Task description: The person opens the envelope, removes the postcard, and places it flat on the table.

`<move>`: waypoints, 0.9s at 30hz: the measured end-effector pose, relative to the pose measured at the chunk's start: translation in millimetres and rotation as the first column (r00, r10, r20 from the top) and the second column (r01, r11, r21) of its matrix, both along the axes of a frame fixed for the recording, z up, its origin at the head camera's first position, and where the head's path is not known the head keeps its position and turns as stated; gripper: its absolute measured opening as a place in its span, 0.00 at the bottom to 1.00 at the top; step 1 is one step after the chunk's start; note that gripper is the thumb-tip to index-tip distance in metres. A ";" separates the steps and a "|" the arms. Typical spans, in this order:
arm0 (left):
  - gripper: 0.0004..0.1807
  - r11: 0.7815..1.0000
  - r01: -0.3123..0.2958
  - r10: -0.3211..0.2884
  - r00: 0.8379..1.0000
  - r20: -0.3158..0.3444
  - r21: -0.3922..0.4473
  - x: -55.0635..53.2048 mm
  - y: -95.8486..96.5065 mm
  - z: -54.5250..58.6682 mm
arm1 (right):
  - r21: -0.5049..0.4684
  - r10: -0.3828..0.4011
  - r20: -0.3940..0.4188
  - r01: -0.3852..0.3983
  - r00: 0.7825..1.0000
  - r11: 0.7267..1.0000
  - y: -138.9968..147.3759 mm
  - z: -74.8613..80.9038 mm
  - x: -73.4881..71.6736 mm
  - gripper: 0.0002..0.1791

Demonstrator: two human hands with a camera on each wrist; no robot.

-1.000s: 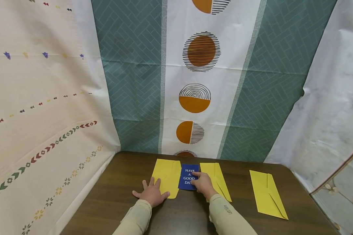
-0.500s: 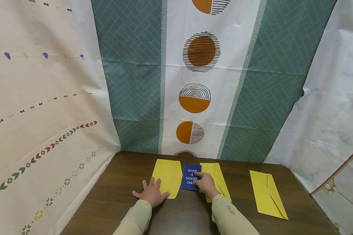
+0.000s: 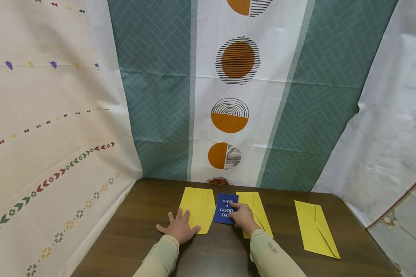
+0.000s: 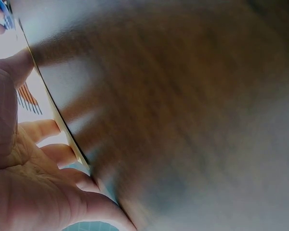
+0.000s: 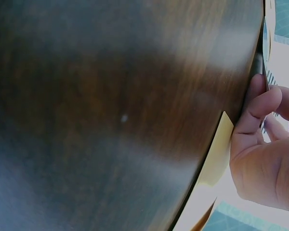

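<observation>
A blue card (image 3: 225, 203) printed "HAVE A GOOD DAY" lies between two yellow envelopes. My right hand (image 3: 244, 218) pinches its right edge between thumb and fingers; in the right wrist view that hand (image 5: 267, 139) grips the card side-on. Fingers spread, my left hand (image 3: 178, 230) rests partly on the left envelope (image 3: 202, 206) and partly on the tabletop. The left wrist view shows this hand (image 4: 43, 187) with its fingertips at table level. Beneath my right hand and wrist, the middle envelope (image 3: 249, 199) is partly hidden.
To the right a third yellow envelope (image 3: 312, 227) lies flap side up on the dark wooden table (image 3: 211, 254). Behind the table hangs a teal and white curtain (image 3: 159, 115) with orange circles. Pale patterned cloths (image 3: 55, 134) flank it on both sides.
My right hand has drawn the blue card slightly to the right, away from the left envelope and toward the middle one. The left hand has stayed in place.
</observation>
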State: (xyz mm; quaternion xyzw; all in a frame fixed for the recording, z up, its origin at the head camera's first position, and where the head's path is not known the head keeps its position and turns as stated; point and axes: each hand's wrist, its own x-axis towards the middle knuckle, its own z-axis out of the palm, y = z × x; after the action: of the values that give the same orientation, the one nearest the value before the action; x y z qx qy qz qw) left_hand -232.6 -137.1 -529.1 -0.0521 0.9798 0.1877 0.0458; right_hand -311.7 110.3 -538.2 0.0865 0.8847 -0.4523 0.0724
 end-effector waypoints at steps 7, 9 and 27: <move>0.46 1.000 0.003 -0.003 1.000 0.000 0.009 0.6 -1.2 0.0 | -0.020 -0.019 0.012 0.019 1.000 1.000 -0.4 0.6 0.3 0.30; 0.46 1.000 0.004 -0.004 1.000 0.000 0.008 -0.2 -1.5 -0.6 | -0.029 -0.028 0.018 0.028 0.999 0.999 -0.4 0.8 0.1 0.30; 0.47 1.000 -0.011 0.011 1.000 0.000 0.004 -1.9 -0.7 -1.6 | 0.074 0.183 -0.075 -0.178 0.980 0.981 -26.8 3.3 5.5 0.27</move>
State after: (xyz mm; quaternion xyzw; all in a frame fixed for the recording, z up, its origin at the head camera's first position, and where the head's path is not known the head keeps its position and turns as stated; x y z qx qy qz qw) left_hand -234.5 -137.7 -530.8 -0.0573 0.9791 0.1898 0.0449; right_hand -306.2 83.5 -534.9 -0.0103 0.9057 -0.4174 0.0739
